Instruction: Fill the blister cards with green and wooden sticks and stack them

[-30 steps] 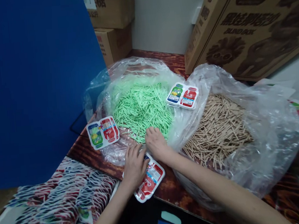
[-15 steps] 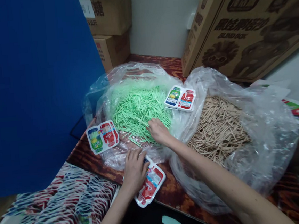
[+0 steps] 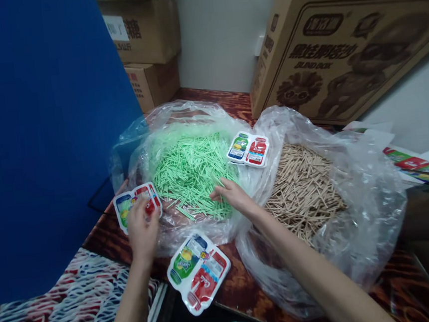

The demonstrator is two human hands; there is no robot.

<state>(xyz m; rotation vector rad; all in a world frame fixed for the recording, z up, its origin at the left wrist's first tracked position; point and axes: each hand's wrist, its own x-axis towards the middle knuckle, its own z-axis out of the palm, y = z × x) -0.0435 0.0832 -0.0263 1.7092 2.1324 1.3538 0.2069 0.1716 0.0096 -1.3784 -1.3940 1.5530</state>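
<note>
My left hand (image 3: 142, 230) reaches onto a small blister pack printed with a green and a red bottle (image 3: 123, 209), fingers spread flat over its right half. My right hand (image 3: 233, 195) hovers over a heap of green sticks (image 3: 187, 166) in a clear plastic bag, fingertips and thumb pinched on a few of them. A second, similar pack (image 3: 197, 272) lies uncovered on the wooden table (image 3: 244, 288) near me. The third pack (image 3: 248, 149) rests on the bag's far right rim.
A second clear bag holds tan wooden sticks (image 3: 299, 188) on the right. A tall blue board (image 3: 45, 120) stands at the left. A large printed carton (image 3: 339, 45) and stacked cardboard boxes (image 3: 143, 37) stand at the back. A patterned cloth (image 3: 73, 303) lies near left.
My left hand has lifted off the near pack and moved left onto the other pack. My right hand has moved deeper into the green sticks and pinched some. The camera view has shifted.
</note>
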